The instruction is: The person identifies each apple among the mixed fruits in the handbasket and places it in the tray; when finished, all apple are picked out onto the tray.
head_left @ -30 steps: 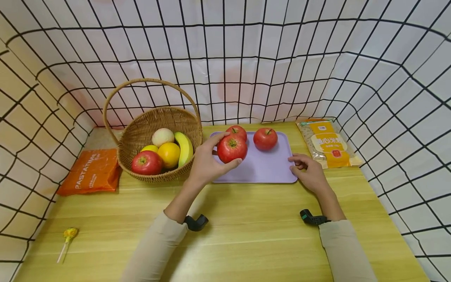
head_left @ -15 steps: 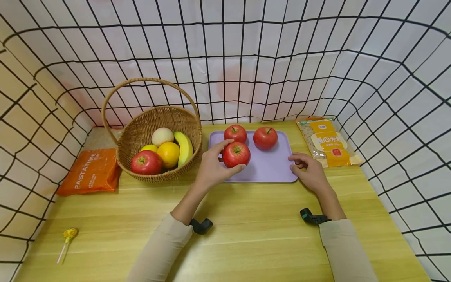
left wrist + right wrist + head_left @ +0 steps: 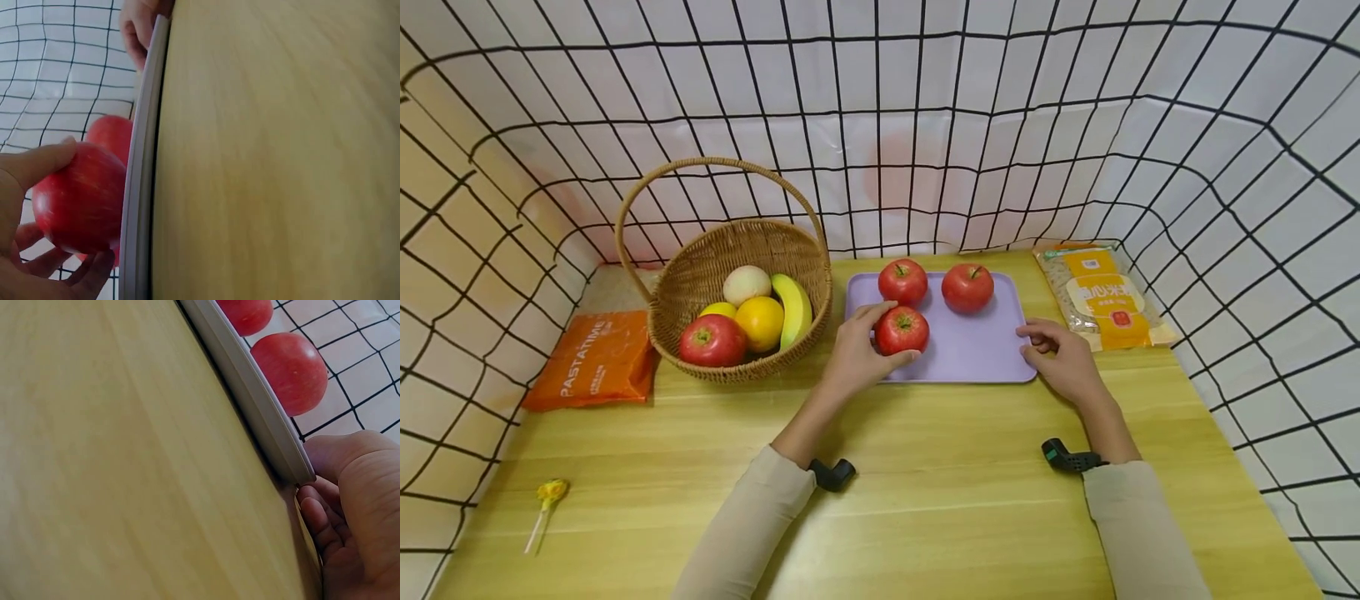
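Observation:
In the head view, my left hand (image 3: 859, 354) grips a red apple (image 3: 902, 332) from its left side, thumb in front and fingers behind. That apple is at the tray's level in the left wrist view, though the rim hides its underside. The lilac tray (image 3: 973, 358) also bears two more red apples: one at the back left (image 3: 903, 281) and one at the back middle (image 3: 967, 287). At the tray's right edge, my right hand (image 3: 1060, 360) pinches the rim (image 3: 275, 437), fingers bent.
Left of the tray stands a wicker basket (image 3: 662, 312) with a tall handle, holding an apple, a banana and other round fruit. An orange pasta bag (image 3: 598, 362), a lollipop (image 3: 552, 493) and a yellow grain bag (image 3: 1101, 292) lie around. Wire-grid-patterned walls (image 3: 895, 83) enclose the table.
My left hand has carried the apple slightly right, then down to the tray, so the back left apple shows fully. My right hand has stayed at the tray's edge.

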